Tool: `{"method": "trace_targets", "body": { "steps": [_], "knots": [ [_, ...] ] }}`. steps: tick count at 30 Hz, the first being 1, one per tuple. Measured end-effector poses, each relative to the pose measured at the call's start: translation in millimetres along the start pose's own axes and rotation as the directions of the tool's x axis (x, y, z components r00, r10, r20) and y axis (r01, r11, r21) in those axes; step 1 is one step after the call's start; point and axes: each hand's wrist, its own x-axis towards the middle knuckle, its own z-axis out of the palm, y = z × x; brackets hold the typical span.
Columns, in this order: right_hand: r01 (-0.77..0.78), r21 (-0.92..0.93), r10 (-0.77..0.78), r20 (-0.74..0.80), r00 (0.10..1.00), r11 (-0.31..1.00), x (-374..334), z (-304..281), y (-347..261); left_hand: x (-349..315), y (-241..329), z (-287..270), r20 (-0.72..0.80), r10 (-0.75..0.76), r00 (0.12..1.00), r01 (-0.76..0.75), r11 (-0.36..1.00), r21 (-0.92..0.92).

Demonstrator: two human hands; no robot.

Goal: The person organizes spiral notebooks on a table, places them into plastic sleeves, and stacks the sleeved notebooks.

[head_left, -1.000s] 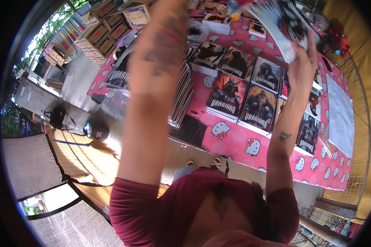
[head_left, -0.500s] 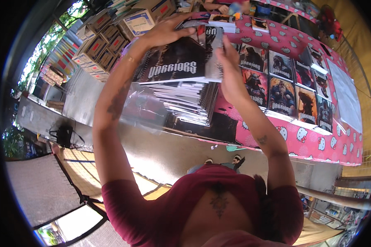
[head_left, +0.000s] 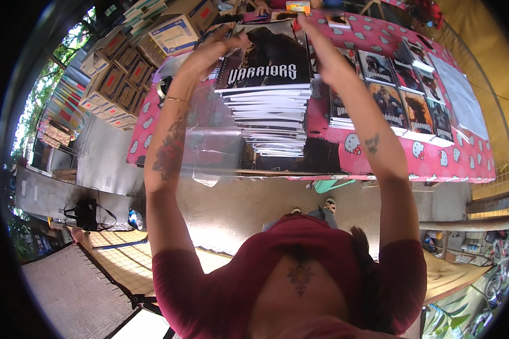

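Observation:
A tall stack of spiral-bound notebooks (head_left: 271, 116) stands near the table's front edge, its white page edges uneven lower down. The top notebook (head_left: 268, 53) has a dark cover with a hooded figure and pale lettering. At the stack's upper left is my left hand (head_left: 212, 52), fingers apart and reaching over the cover's edge. My right hand (head_left: 322, 52) is held flat and upright along the right side, fingers stretched out. Neither hand grips a notebook; whether the palms touch the stack I cannot tell. Clear plastic (head_left: 209, 141) lies left of the stack.
Several shorter piles of illustrated notebooks (head_left: 387, 101) stand to the right on the pink patterned tablecloth (head_left: 469, 164). White sheets (head_left: 458, 93) lie beyond them. Cardboard boxes (head_left: 116, 85) are piled at the left. Another person's hand (head_left: 261, 8) shows at the far side.
The crooked, overlapping notebooks on top now sit lined up on the stack. My left hand has drawn back from across the cover to its left side; my right hand remains along the right.

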Motion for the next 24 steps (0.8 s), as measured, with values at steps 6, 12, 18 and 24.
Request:
{"method": "trace_targets", "body": {
  "steps": [6,12,18,24],
  "knots": [
    [0.443,-0.816,-0.368,0.308,0.877,0.372,120,-21,-31,-90,33,83,0.103,0.86,0.5,-0.467,0.168,0.868],
    [0.341,-0.936,0.285,0.351,0.892,0.088,141,25,-43,-77,-25,75,0.057,0.866,0.497,-0.354,0.142,0.924],
    [0.412,-0.888,0.213,0.451,0.867,0.204,138,14,-39,-74,-28,88,0.044,0.883,0.467,-0.236,0.076,0.969],
    [0.414,-0.852,-0.699,0.082,0.711,0.321,100,-81,-34,-92,-9,101,-0.083,0.915,0.395,-0.303,0.215,0.928]
  ]
}}
